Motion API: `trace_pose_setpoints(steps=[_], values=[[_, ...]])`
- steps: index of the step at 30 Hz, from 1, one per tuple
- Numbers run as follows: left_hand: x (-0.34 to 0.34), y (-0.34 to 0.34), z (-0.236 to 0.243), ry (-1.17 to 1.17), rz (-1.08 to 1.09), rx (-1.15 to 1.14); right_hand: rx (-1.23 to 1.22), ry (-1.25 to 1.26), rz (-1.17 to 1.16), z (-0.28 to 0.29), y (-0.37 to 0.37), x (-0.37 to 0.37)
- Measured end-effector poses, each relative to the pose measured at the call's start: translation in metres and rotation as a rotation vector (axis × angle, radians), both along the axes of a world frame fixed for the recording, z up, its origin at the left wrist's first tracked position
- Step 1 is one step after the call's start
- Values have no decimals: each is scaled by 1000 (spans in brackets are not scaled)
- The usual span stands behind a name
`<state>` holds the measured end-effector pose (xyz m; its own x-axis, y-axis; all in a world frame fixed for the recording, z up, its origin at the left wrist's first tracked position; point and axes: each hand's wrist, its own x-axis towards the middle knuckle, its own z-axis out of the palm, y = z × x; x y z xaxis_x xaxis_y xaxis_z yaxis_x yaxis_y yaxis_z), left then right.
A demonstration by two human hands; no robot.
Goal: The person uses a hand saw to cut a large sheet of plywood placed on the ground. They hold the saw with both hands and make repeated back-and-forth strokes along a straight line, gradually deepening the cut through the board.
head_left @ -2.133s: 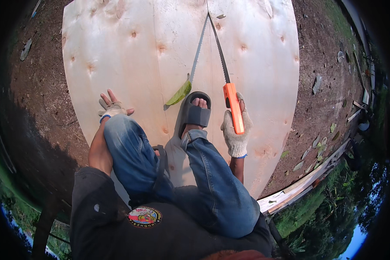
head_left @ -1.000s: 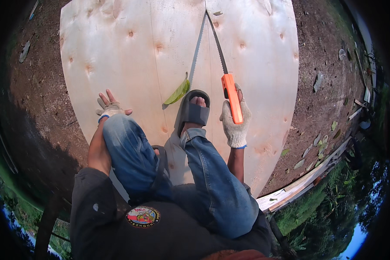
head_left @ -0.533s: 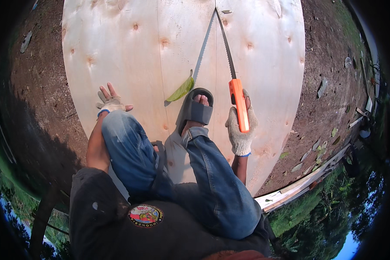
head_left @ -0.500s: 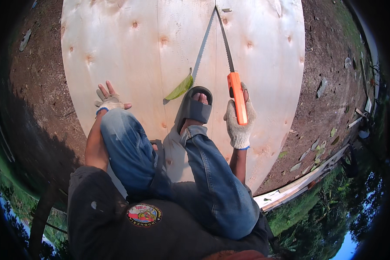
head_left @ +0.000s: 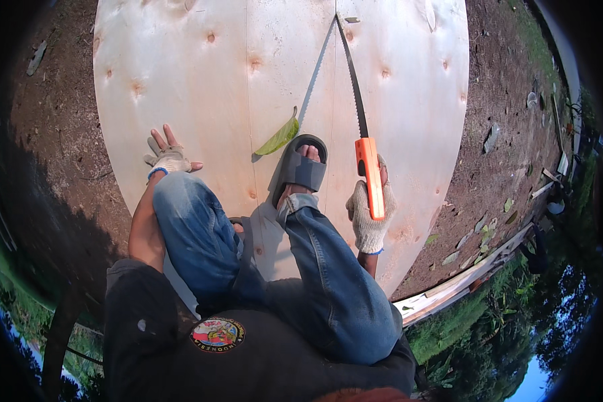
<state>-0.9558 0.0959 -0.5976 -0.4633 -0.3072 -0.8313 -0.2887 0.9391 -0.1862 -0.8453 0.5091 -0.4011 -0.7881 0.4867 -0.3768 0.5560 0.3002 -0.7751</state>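
Observation:
A hand saw [head_left: 355, 80] with an orange handle and a long, narrow toothed blade is gripped in my right hand [head_left: 372, 218], which wears a knitted cotton glove. The blade points away from me over a large plywood sheet [head_left: 194, 87]. Its far tip meets a thin straight line in the wood; how deep it sits there I cannot tell. Flat on the sheet at the left lies my left hand [head_left: 170, 155], fingers spread, in a glove that leaves the fingertips bare. Nothing is in it.
My sandalled foot [head_left: 304, 164] stands on the plywood between my hands, and a green leaf [head_left: 279, 137] lies beside it. A small dry leaf [head_left: 352, 20] rests near the blade tip. Brown soil [head_left: 496, 127] with leaf litter borders the sheet; planks [head_left: 449, 293] lie at the lower right.
My right hand has drawn the saw back toward my body, so its handle sits lower. My left hand and the foot have stayed in place.

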Motion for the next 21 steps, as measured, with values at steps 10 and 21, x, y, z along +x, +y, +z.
trace_pose_setpoints(steps=[10,21], values=[[10,0,6,-14,2,20,98,12,80,-1,-2,-7],[3,-16,-5,14,-141,43,51,16,42,-8,-3,-10]])
